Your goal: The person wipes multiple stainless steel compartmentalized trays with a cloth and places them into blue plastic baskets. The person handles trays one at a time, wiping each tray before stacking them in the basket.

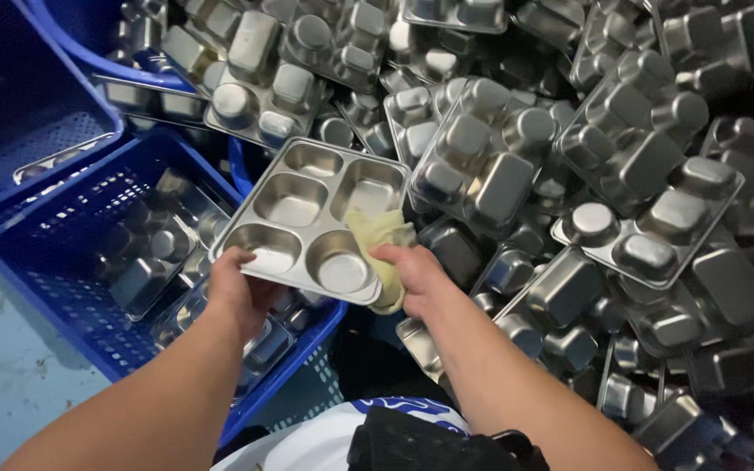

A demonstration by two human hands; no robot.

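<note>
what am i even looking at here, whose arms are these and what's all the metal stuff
This is one picture from a camera worn on a person's head, looking down, so the two bare arms coming up from the bottom belong to the wearer. There is no machine here.

The left hand grips the near edge of a steel meal tray with five compartments, held open side up. The right hand holds a yellowish cloth pressed against the tray's right edge.

To the right and above lies a big heap of similar trays, most turned upside down. On the left is a blue plastic crate with more trays stacked inside, and another blue crate beyond it. The pale floor shows at lower left.
</note>
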